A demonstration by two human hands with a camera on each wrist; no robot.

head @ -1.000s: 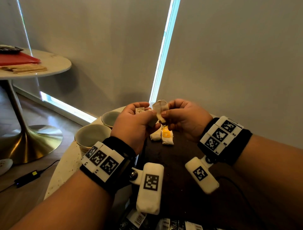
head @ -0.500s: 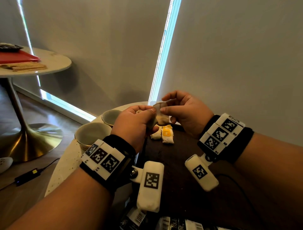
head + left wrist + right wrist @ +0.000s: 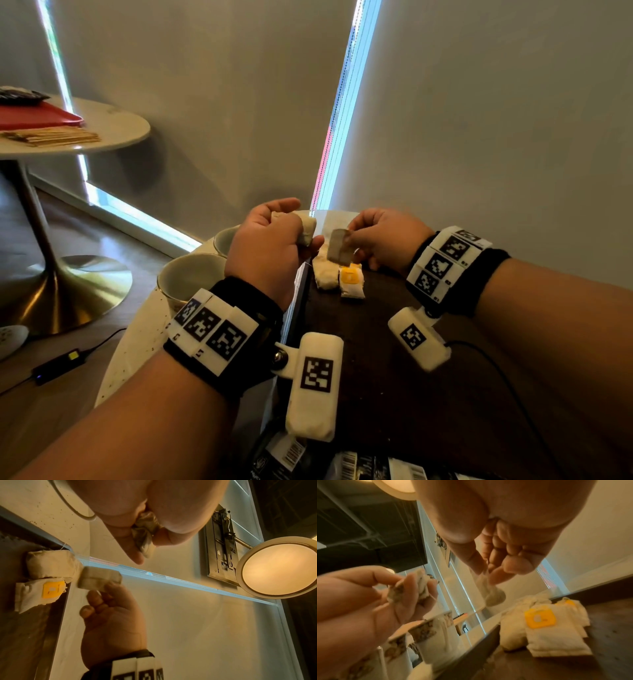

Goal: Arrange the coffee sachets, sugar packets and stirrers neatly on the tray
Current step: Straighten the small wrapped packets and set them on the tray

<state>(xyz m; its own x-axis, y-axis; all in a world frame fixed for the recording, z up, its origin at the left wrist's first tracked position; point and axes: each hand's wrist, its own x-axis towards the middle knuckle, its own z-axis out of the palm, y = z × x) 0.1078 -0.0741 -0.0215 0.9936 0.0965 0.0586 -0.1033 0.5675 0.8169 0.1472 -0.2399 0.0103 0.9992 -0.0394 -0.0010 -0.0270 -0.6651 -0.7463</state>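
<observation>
My left hand (image 3: 294,236) hangs above the tray's far left corner and grips a small bunch of white sachets (image 3: 306,226), which look crumpled in the left wrist view (image 3: 145,536). My right hand (image 3: 352,240) pinches a single white sachet (image 3: 339,245) by its top edge between thumb and fingers, so it dangles (image 3: 491,596) just above the tray. Under it, two white sachets lie side by side on the dark wooden tray (image 3: 383,359): a plain one (image 3: 325,275) and one with a yellow label (image 3: 351,282).
Two cream cups (image 3: 191,277) (image 3: 224,240) stand on the round white table (image 3: 130,346), left of the tray. Black packets with barcodes (image 3: 291,455) lie at the tray's near edge. Another table (image 3: 113,126) with a red tray stands at the far left.
My hands were together around the bunch; they have drawn apart. The right hand has come away to the right and down with one sachet, and the left keeps the others.
</observation>
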